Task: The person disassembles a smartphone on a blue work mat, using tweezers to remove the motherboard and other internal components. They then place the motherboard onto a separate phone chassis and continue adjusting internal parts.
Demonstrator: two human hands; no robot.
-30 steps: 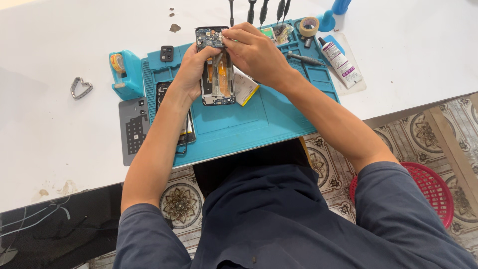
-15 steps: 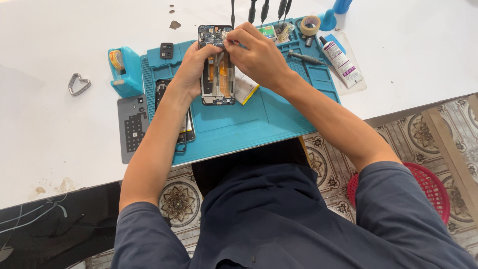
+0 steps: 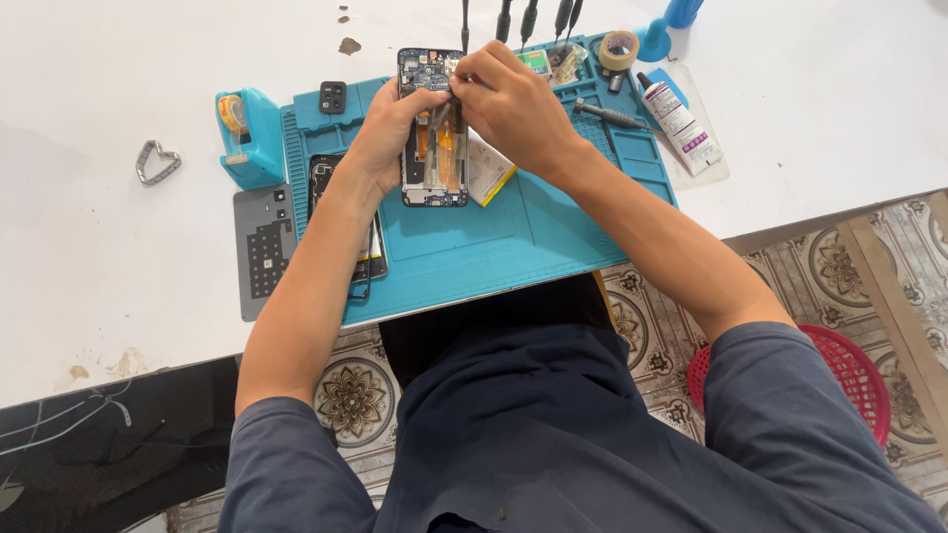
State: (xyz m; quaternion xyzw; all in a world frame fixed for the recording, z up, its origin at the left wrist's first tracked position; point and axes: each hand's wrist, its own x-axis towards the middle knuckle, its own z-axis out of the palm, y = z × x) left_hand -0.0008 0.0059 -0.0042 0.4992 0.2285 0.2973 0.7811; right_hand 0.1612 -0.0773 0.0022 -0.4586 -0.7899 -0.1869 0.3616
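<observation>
An opened phone body (image 3: 433, 158) with its circuit board and orange flex cables exposed lies upright on a blue repair mat (image 3: 513, 237). My left hand (image 3: 390, 128) grips the phone's left edge and steadies it. My right hand (image 3: 513, 104) is curled over the phone's upper right corner, fingers pinched on a thin tool that is mostly hidden. Under my left forearm a second dark phone part (image 3: 341, 222) rests on the mat's left side. A small yellow-edged battery (image 3: 491, 170) lies just right of the phone.
A blue tape dispenser (image 3: 249, 133), a grey screw-sorting card (image 3: 262, 252) and a heart-shaped metal clip (image 3: 156, 161) lie at the left. A glue tube (image 3: 676, 114), tape roll (image 3: 619, 47) and screwdrivers (image 3: 533, 18) sit at the back right. A red basket (image 3: 839, 375) stands on the tiled floor.
My right hand has shifted slightly left and up over the phone's top corner. The left hand keeps its hold on the phone's edge.
</observation>
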